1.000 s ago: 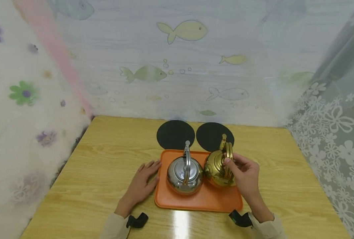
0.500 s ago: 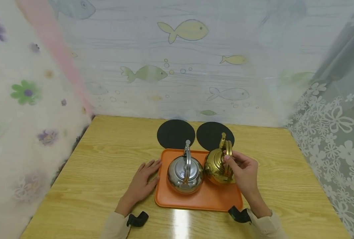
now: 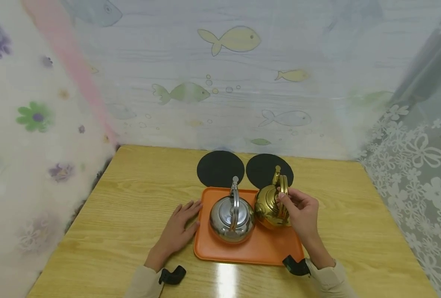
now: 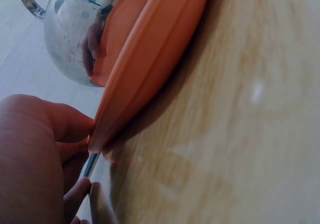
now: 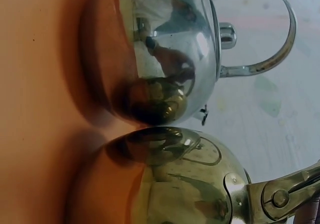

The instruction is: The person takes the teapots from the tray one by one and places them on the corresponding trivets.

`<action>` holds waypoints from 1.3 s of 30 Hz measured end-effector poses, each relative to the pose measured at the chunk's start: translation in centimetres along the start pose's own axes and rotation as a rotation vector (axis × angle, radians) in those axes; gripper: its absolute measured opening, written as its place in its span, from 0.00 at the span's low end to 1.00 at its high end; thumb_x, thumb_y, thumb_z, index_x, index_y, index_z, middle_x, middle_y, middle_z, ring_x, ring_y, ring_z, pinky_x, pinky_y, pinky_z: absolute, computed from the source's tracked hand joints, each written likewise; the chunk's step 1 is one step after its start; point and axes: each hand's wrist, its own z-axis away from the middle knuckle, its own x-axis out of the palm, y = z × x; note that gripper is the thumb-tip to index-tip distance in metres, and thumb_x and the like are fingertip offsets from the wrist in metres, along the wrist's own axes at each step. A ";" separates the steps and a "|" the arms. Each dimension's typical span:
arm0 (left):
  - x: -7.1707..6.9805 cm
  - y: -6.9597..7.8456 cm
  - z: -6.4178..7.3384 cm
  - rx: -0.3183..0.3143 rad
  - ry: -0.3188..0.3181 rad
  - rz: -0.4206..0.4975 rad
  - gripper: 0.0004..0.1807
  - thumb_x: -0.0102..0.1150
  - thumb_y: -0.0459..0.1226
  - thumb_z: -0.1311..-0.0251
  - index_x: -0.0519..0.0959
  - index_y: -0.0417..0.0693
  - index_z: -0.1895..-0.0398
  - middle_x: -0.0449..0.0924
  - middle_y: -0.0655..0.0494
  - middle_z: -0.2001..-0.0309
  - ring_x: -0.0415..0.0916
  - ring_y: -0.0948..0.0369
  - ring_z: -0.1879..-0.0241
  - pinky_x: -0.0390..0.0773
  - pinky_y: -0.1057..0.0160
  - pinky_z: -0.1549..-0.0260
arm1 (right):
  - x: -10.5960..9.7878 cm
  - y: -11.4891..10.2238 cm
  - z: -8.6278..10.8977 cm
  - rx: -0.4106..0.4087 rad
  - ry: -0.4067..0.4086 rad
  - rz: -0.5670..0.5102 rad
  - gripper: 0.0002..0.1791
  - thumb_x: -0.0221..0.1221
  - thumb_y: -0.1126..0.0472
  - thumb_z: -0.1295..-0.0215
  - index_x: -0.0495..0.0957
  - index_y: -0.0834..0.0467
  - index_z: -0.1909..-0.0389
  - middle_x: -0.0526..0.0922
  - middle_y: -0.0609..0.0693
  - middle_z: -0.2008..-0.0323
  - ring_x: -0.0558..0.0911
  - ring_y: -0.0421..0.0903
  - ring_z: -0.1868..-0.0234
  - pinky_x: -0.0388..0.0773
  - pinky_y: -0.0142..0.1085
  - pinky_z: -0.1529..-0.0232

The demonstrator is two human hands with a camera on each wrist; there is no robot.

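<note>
Two round kettles sit side by side a little below and right of the middle of the head view. The gold kettle (image 3: pixel 267 211), on the right, has its upright handle (image 3: pixel 285 184) pinched by the right hand (image 3: pixel 303 215), the thumb on the near side and curled fingers beyond; the far fingertips are hidden. Whether its base rests on the tray or is raised, I cannot tell. The silver kettle (image 3: pixel 224 221), on the left, stands inside the orange tray (image 3: pixel 250 251), its handle up; the right wrist view shows the two rounded bodies meeting or nearly so. At the tray's left edge lies the left hand (image 3: pixel 176 231), its fingers extended and slightly parted, the thumb apart from them, the tips touching the rim. Above the tray, two flat black discs (image 3: pixel 220 169) lie next to each other; the gold spout overlaps the right one. Everything is on a wood-grain table (image 3: pixel 138 198). Pale sleeves (image 3: pixel 144 283) enter along the bottom, and a curtain printed with fish (image 3: pixel 240 39) fills the top.
</note>
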 end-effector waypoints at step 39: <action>0.0 0.1 -0.1 0.018 0.016 -0.028 0.27 0.60 0.38 0.31 0.74 0.41 0.30 0.72 0.47 0.29 0.66 0.40 0.29 0.57 0.32 0.29 | 0.3 0.8 -1.7 0.051 0.015 0.005 0.10 0.61 0.76 0.34 0.82 0.80 0.57 0.90 0.49 0.71 0.85 0.38 0.74 0.83 0.26 0.72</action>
